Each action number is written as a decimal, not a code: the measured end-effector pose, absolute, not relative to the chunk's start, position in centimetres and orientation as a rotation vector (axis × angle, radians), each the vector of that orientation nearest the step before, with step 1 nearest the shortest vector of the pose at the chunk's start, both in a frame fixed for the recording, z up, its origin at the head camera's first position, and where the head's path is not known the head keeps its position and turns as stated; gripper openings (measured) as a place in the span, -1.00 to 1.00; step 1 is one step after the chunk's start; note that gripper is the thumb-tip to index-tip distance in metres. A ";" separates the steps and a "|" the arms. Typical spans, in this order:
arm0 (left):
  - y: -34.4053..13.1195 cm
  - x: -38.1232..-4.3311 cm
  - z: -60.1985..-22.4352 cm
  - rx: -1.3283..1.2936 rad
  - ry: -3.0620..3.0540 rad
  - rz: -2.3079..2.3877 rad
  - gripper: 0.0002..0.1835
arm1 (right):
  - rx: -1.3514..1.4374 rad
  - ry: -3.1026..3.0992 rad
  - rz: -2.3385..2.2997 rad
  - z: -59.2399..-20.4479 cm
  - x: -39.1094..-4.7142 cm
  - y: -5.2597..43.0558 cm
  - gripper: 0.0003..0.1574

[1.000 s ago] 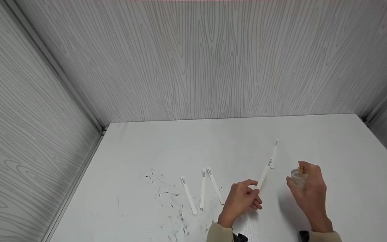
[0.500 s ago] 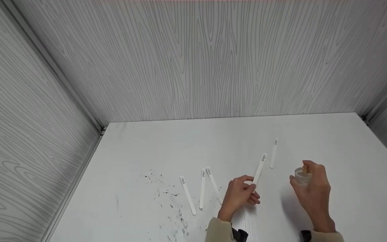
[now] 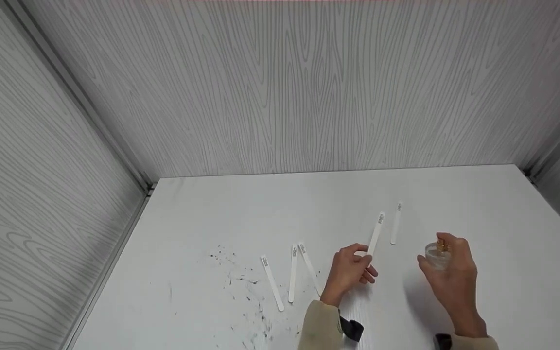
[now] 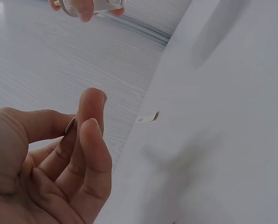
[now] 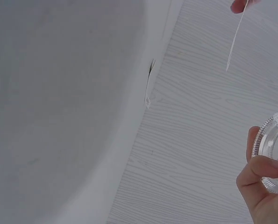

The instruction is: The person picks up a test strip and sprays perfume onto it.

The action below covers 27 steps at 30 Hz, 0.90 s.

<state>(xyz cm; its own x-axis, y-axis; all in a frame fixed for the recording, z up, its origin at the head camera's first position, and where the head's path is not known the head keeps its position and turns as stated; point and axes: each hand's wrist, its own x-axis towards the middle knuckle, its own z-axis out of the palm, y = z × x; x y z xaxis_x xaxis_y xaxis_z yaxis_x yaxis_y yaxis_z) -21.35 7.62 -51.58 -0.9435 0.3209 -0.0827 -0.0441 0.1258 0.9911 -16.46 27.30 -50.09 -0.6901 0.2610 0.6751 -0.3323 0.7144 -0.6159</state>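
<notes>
My left hand [image 3: 349, 270] pinches a white paper test strip [image 3: 376, 234] between thumb and fingers, its printed end pointing up and away. In the right wrist view this strip [image 5: 234, 39] appears edge-on. To the right, my right hand [image 3: 456, 278] grips a round clear glass perfume bottle [image 3: 435, 258] with a gold spray top [image 3: 442, 245]. One finger rests on that top. Ridged glass shows along the bottle's edge [image 5: 268, 135] in the right wrist view. Strip and bottle are apart. Another test strip [image 3: 396, 223] lies on the table just beyond the held one.
Three more test strips lie left of my left hand: one tilted [image 3: 272, 284], one nearly straight [image 3: 293, 274], one slanting [image 3: 309, 264] behind the wrist. Dark specks and scuffs mark the white table [image 3: 202, 214]. Grey wood-grain panels [image 3: 280, 97] enclose the back and sides.
The held strip has shifted slightly left and away from me, separating in view from the strip lying beyond. The bottle has moved a little to the right, and its gold top is more visible.
</notes>
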 end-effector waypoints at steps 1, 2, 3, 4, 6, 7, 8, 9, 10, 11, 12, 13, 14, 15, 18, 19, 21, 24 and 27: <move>7.7 -21.5 -51.6 0.265 2.134 1.886 -0.71 | 0.059 -2.120 0.945 -50.1 -16.5 27.4 -0.17; 7.8 -21.6 -51.5 0.255 2.139 1.879 -0.71 | 0.064 -2.112 0.931 -50.1 -16.5 27.5 -0.16; 7.9 -21.7 -51.5 0.244 2.147 1.872 -0.71 | 0.069 -2.105 0.920 -50.1 -16.6 27.5 -0.16; 8.1 -21.8 -51.5 0.232 2.155 1.862 -0.71 | 0.070 -2.098 0.913 -50.1 -16.6 27.6 -0.16; 8.2 -22.0 -51.3 0.210 2.177 1.838 -0.70 | 0.076 -2.087 0.908 -50.1 -16.6 27.6 -0.16; 8.3 -22.1 -51.2 0.198 2.187 1.825 -0.69 | 0.079 -2.084 0.905 -50.1 -16.6 27.6 -0.16; 8.4 -22.2 -51.1 0.184 2.193 1.817 -0.68 | 0.079 -2.083 0.901 -50.0 -16.6 27.7 -0.16; 8.5 -22.3 -51.0 0.176 2.197 1.812 -0.67 | 0.081 -2.082 0.899 -50.0 -16.5 27.7 -0.16; 8.6 -22.4 -51.0 0.166 2.196 1.810 -0.66 | 0.080 -2.081 0.898 -50.0 -16.5 27.7 -0.17; 8.7 -22.6 -50.9 0.163 2.197 1.808 -0.65 | 0.080 -2.082 0.897 -50.0 -16.5 27.7 -0.17; 8.8 -22.7 -50.8 0.155 2.190 1.811 -0.64 | 0.086 -2.077 0.899 -50.1 -16.5 27.8 -0.17; 8.9 -22.8 -50.7 0.150 2.184 1.818 -0.63 | 0.093 -2.073 0.903 -50.1 -16.5 27.8 -0.17; 9.0 -22.9 -50.7 0.145 2.174 1.830 -0.63 | 0.101 -2.068 0.904 -50.1 -16.5 27.8 -0.17; 9.1 -23.1 -50.7 0.143 2.170 1.837 -0.63 | 0.107 -2.065 0.905 -50.2 -16.5 27.9 -0.17; 9.2 -23.5 -50.7 0.120 2.154 1.860 -0.69 | 0.120 -2.058 0.907 -50.3 -16.5 27.9 -0.17; 9.3 -23.6 -50.8 0.117 2.158 1.859 -0.72 | 0.119 -2.059 0.904 -50.3 -16.5 27.9 -0.16; 9.4 -23.9 -50.8 0.103 2.161 1.861 -0.78 | 0.117 -2.063 0.900 -50.4 -16.5 27.9 -0.16; 9.6 -24.3 -50.9 0.068 2.164 1.865 -0.84 | 0.123 -2.060 0.899 -50.4 -16.6 27.8 -0.16; 9.9 -24.7 -50.9 0.033 2.168 1.862 -0.88 | 0.122 -2.057 0.896 -50.4 -16.6 27.8 -0.15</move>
<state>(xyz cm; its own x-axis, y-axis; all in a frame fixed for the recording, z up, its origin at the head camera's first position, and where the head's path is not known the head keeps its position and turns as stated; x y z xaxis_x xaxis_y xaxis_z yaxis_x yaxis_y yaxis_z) -24.68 9.90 -50.93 -0.9599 0.1990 -0.1975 -0.1651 0.1678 0.9719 -16.63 27.81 -50.43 -0.6207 0.2301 0.7495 -0.3920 0.7368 -0.5508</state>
